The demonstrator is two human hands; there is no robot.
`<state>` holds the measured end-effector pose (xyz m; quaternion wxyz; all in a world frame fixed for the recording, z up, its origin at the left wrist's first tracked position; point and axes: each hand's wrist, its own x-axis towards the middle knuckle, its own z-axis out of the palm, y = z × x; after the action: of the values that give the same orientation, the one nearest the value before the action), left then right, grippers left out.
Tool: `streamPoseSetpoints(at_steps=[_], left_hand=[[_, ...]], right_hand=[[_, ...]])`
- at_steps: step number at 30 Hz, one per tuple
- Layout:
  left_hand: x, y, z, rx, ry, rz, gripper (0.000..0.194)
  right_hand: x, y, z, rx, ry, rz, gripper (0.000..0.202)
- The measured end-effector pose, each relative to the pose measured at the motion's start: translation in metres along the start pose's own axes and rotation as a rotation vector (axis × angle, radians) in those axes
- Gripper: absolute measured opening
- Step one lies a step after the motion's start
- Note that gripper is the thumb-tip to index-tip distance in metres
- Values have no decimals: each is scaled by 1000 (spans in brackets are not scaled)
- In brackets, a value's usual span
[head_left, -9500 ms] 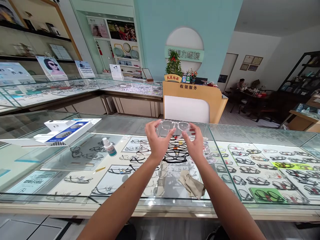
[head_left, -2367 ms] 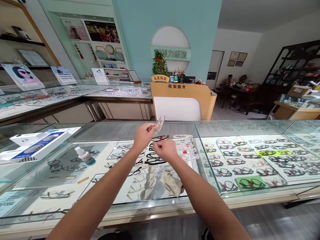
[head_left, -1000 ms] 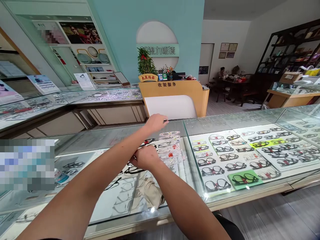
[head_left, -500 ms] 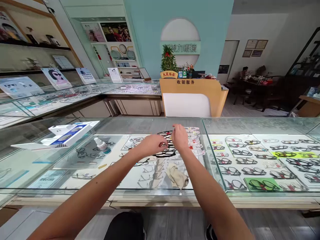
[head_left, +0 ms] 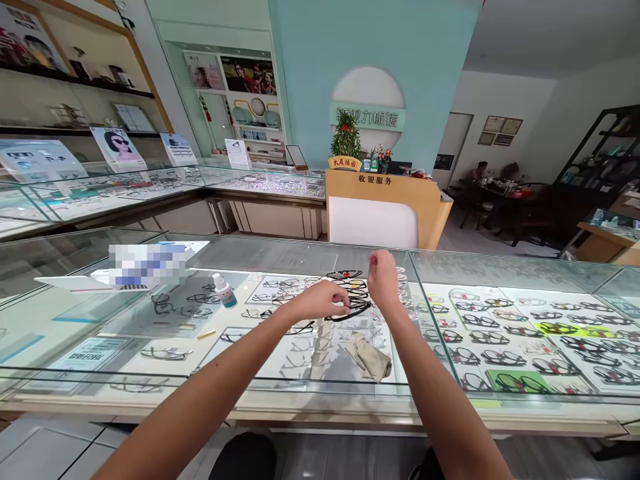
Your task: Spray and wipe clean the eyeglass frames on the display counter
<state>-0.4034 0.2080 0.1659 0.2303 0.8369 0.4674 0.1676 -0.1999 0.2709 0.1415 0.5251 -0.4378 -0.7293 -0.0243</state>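
Observation:
My left hand (head_left: 323, 300) reaches over the glass counter with thumb and fingers curled together. Its fingertips are at a black pair of eyeglasses (head_left: 356, 311), the nearest in a column of dark frames, which lies slightly slanted. Farther up that column is another dark pair of eyeglasses (head_left: 345, 274) with a red tag. My right hand (head_left: 384, 280) is at the column's right side, its fingers bent inward; whatever they hold, if anything, is hidden. Behind it, clear eyeglasses (head_left: 407, 303) partly show. A crumpled beige cloth (head_left: 369, 359) rests on the glass nearer to me.
Left on the counter stand a small white bottle (head_left: 225, 292) with blue liquid and an opened white box (head_left: 75, 283). Rows of eyeglasses (head_left: 491, 339) fill the display at right. A wooden cashier desk (head_left: 345, 183) stands beyond. People (head_left: 480, 172) sit at the far right back.
The view has turned slightly and tilted up. My left hand has closed its finger gap at the nearest black eyeglasses, which now slant more. My right hand stays beside the column, fingers more curled.

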Motion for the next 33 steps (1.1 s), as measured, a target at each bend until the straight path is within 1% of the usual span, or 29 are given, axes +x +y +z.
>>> streamPoseSetpoints(at_steps=[2,5,7,9,10,12,14,16,18,22,28,31,33], left_hand=[[2,2,-1,-152,179,5,25],[15,3,3,-267,480,16,28],[30,3,8,-345,596,35,27],[44,3,14,-491,658,34,29],[49,2,17,-587,680,28,31],[57,0,26,-782,713,14,37],[58,-2,34,-925,730,3,40],[56,-4,41,-1001,720,-15,42],[53,-6,45,-1036,689,-35,43],[49,-9,45,-1062,653,-64,47],[50,-9,43,-1011,638,-46,49],[49,-10,41,-969,661,-31,47],[48,-10,40,-937,678,-24,45]], right_hand=[[1,-3,-9,77,62,39,23],[-2,-2,-18,188,135,127,15],[-6,2,-19,262,169,191,10],[-9,6,-17,338,179,249,8],[-11,7,-14,391,164,277,9],[-14,7,-9,544,82,342,15],[-18,3,-4,701,-43,400,23],[-21,-3,0,791,-146,422,28],[-23,-8,1,820,-189,424,30],[-24,-9,2,823,-186,443,34],[-22,-4,0,811,-186,441,35],[-23,-4,-3,745,-175,474,35],[-23,-4,-7,658,-139,498,35]])
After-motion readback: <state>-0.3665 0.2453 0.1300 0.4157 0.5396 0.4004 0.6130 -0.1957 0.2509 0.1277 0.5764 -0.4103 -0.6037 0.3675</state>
